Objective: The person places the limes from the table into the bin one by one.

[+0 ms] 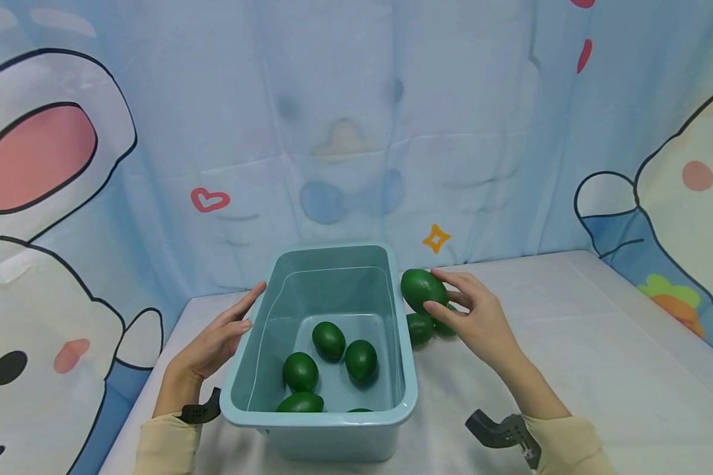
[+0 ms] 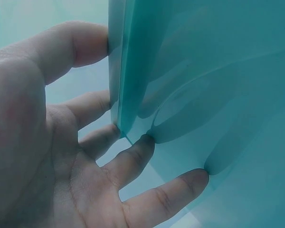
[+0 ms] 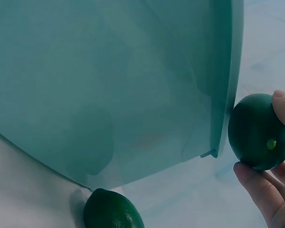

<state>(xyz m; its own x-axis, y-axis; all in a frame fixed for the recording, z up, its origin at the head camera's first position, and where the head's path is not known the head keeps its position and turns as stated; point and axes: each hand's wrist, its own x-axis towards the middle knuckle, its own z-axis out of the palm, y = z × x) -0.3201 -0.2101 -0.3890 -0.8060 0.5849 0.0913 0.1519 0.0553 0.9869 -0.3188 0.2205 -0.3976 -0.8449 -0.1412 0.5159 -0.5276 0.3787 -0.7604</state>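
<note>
A light teal plastic bin (image 1: 261, 343) stands on the white table with several dark green limes (image 1: 329, 340) lying inside. My left hand (image 1: 226, 326) presses flat with straight fingers (image 2: 133, 159) against the bin's left wall (image 2: 190, 95). My right hand (image 1: 475, 316) holds one green lime (image 1: 423, 290) (image 3: 259, 130) in its fingertips just beside the bin's right rim (image 3: 225, 80), lifted off the table. Two more limes lie on the table by the bin's right side, one (image 1: 419, 328) (image 3: 113, 210) plainly seen, the other (image 1: 445, 326) mostly hidden behind my fingers.
The white table (image 1: 600, 356) reaches right and forward of the bin. A blue cartoon-printed curtain (image 1: 356, 132) hangs close behind the table and round both sides. The table's left edge (image 1: 142, 382) lies near my left forearm.
</note>
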